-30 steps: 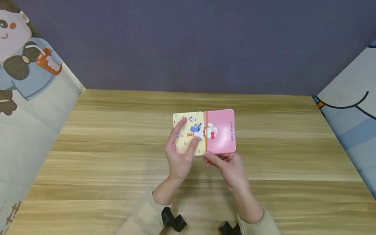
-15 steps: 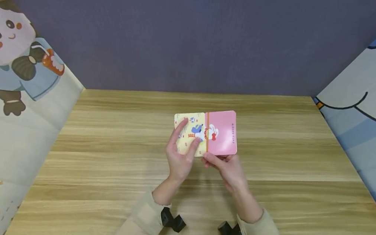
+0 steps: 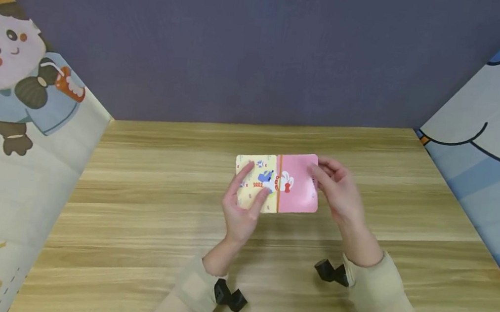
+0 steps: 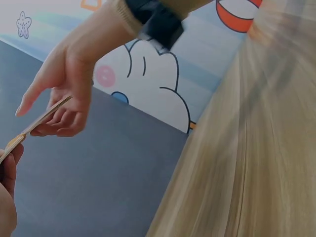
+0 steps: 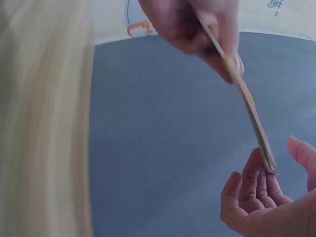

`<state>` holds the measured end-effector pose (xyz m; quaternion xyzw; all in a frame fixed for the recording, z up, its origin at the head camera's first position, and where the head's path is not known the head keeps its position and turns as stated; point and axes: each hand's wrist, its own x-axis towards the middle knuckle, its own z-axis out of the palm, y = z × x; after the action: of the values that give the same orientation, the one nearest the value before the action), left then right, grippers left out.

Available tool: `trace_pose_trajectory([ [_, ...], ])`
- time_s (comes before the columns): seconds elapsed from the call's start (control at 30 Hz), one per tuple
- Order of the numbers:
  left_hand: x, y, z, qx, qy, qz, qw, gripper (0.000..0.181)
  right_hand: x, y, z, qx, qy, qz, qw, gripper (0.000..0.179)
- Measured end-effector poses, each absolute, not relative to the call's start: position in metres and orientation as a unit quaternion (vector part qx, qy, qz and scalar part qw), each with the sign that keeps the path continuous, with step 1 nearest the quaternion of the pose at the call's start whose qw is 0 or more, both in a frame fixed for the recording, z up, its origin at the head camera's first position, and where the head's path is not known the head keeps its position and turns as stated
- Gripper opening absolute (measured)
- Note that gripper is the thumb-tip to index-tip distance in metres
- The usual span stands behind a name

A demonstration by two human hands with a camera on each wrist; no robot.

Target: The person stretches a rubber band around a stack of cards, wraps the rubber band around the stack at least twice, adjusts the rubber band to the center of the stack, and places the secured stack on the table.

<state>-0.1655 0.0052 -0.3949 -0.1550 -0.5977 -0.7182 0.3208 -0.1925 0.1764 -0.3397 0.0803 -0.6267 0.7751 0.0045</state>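
Note:
A small flat notebook (image 3: 296,196) is held up over the table, yellow on its left half and pink on its right, with an orange band running down between. My left hand (image 3: 241,220) grips the yellow half, thumb and a finger on the printed face. At the pink end is my right hand (image 3: 345,196), its thumb over the top right corner in the head view. Seen edge-on in the right wrist view, the notebook (image 5: 253,116) meets the fingertips of the right hand (image 5: 264,205), while the thumb stands apart from it.
The wooden tabletop (image 3: 145,226) spreads beneath both arms. A dark blue-grey panel (image 3: 259,52) rises at the back, with cartoon-printed panels (image 3: 21,166) at left and right. Black wrist cameras (image 3: 230,295) hang from both sleeves.
My right hand has left the notebook's lower edge beside the band and moved up and right to its pink end. The notebook has shifted slightly right and down and sits straighter.

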Motion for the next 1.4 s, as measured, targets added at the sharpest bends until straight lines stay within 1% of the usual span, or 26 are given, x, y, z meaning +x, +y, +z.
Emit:
trace_pose_trajectory([
  [0.07,-0.164,0.007,-0.396,-0.160,-0.598,-0.717,0.320,0.051,-0.197,0.177,-0.328,0.087,-0.646,0.759,0.004,0.009],
  [0.2,-0.163,0.009,-0.399,-0.167,-0.605,-0.712,0.316,0.051,-0.209,0.178,-0.316,0.101,-0.717,0.689,0.000,0.009],
  [0.27,-0.162,0.010,-0.399,-0.167,-0.606,-0.712,0.313,0.051,-0.214,0.179,-0.314,0.102,-0.754,0.648,-0.005,0.013],
  [0.37,-0.162,0.012,-0.401,-0.169,-0.601,-0.718,0.307,0.051,-0.220,0.179,-0.312,0.091,-0.795,0.599,-0.031,0.023],
  [0.5,-0.163,0.013,-0.404,-0.173,-0.593,-0.726,0.300,0.051,-0.225,0.177,-0.310,0.093,-0.819,0.562,-0.070,0.028],
  [0.67,-0.164,0.014,-0.407,-0.177,-0.596,-0.724,0.300,0.051,-0.227,0.174,-0.311,0.094,-0.816,0.563,-0.088,0.026],
  [0.8,-0.165,0.014,-0.408,-0.180,-0.597,-0.723,0.296,0.051,-0.229,0.173,-0.314,0.089,-0.819,0.561,-0.084,0.025],
  [1.13,-0.167,0.015,-0.411,-0.185,-0.615,-0.705,0.300,0.051,-0.230,0.173,-0.320,0.078,-0.819,0.559,-0.102,0.032],
  [1.3,-0.166,0.018,-0.412,-0.193,-0.615,-0.709,0.288,0.051,-0.229,0.173,-0.322,0.076,-0.810,0.571,-0.112,0.032],
  [1.4,-0.165,0.019,-0.414,-0.197,-0.617,-0.705,0.290,0.050,-0.229,0.172,-0.323,0.079,-0.805,0.577,-0.115,0.030],
])
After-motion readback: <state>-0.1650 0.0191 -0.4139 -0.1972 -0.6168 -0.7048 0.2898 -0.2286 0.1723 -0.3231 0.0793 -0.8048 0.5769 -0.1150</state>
